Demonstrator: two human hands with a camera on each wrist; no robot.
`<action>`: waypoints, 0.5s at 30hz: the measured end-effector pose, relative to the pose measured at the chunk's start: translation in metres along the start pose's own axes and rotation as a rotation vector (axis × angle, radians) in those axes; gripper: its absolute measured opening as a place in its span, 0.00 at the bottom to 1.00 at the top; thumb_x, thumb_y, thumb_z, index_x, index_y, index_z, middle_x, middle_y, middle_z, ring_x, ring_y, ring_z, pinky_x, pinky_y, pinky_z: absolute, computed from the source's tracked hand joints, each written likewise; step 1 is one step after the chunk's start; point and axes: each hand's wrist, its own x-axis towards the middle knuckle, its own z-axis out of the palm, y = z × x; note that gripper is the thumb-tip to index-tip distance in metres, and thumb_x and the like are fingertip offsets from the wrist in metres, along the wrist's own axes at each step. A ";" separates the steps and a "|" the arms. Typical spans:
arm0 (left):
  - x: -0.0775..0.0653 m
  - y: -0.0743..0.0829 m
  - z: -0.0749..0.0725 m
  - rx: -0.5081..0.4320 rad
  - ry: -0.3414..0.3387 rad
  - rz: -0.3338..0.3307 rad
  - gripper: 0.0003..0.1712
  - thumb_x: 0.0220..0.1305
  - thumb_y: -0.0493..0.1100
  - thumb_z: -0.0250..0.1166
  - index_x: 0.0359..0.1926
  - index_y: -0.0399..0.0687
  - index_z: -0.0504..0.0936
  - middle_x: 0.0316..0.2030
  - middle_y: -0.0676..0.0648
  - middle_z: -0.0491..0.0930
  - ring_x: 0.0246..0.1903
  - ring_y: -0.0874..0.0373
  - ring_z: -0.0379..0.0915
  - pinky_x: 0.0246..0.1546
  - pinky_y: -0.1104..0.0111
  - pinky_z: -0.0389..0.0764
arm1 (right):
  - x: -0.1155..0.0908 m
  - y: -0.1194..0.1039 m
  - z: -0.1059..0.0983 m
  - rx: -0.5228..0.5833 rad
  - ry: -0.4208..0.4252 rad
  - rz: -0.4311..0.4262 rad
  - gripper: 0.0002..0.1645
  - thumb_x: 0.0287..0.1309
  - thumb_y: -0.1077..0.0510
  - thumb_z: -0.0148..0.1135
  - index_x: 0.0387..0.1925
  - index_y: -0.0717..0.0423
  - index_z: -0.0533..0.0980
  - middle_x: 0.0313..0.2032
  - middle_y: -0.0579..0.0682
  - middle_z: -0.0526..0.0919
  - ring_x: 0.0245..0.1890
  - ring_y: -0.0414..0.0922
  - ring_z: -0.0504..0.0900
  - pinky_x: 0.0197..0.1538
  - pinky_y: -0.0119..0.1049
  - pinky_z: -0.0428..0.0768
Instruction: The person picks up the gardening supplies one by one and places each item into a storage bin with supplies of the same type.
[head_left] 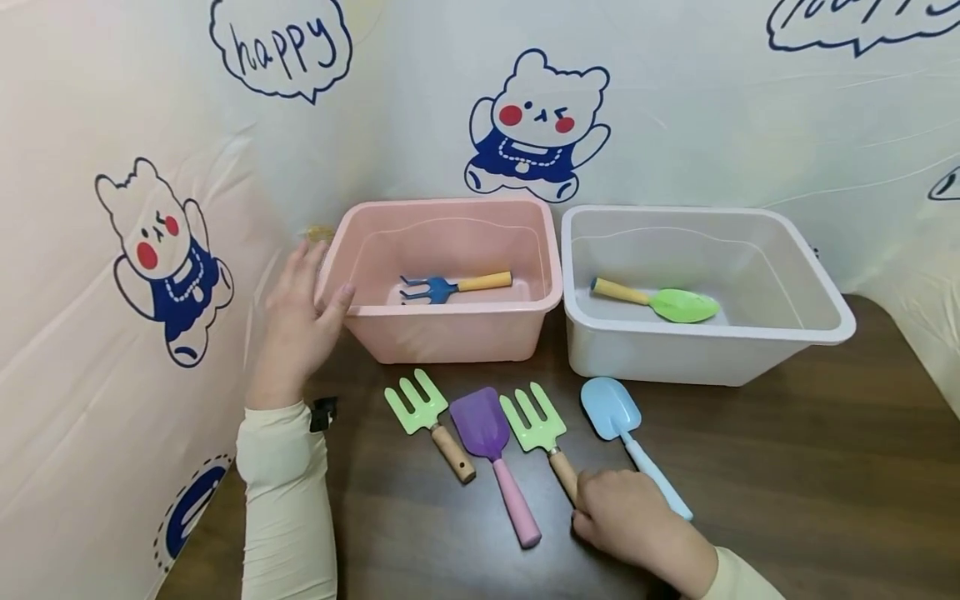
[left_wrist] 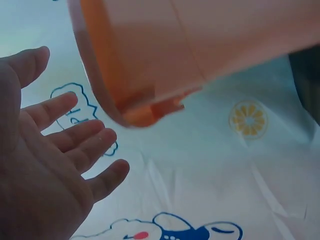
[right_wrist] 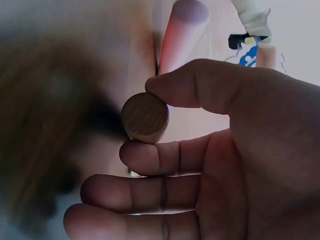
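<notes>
My right hand (head_left: 633, 518) pinches the wooden handle of a green hand fork (head_left: 542, 423) on the table. In the right wrist view, the handle's round end (right_wrist: 145, 117) sits between thumb and forefinger. My left hand (head_left: 300, 321) is beside the left end of a pink bin (head_left: 450, 337), fingers spread and holding nothing. In the left wrist view, a gap shows between the fingers (left_wrist: 102, 142) and the bin's rim. Left of the held fork lie a purple scoop with a pink handle (head_left: 483, 425) and another green hand fork (head_left: 420, 404). A light blue trowel (head_left: 611, 407) lies to its right.
Inside the pink bin is a blue claw rake (head_left: 435, 289) with a yellow handle. A grey-white bin (head_left: 675, 354) stands right of it, holding a green trowel (head_left: 684, 306). Behind both hangs a sheet (head_left: 675, 125) printed with bears. The table (head_left: 825, 450) is dark wood.
</notes>
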 end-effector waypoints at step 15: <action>-0.003 -0.016 -0.010 -0.027 -0.031 -0.023 0.43 0.74 0.57 0.58 0.81 0.55 0.50 0.79 0.43 0.45 0.77 0.42 0.40 0.72 0.43 0.42 | 0.006 0.008 -0.007 0.018 -0.076 0.087 0.18 0.53 0.53 0.71 0.21 0.50 0.68 0.16 0.45 0.69 0.17 0.48 0.73 0.21 0.52 0.74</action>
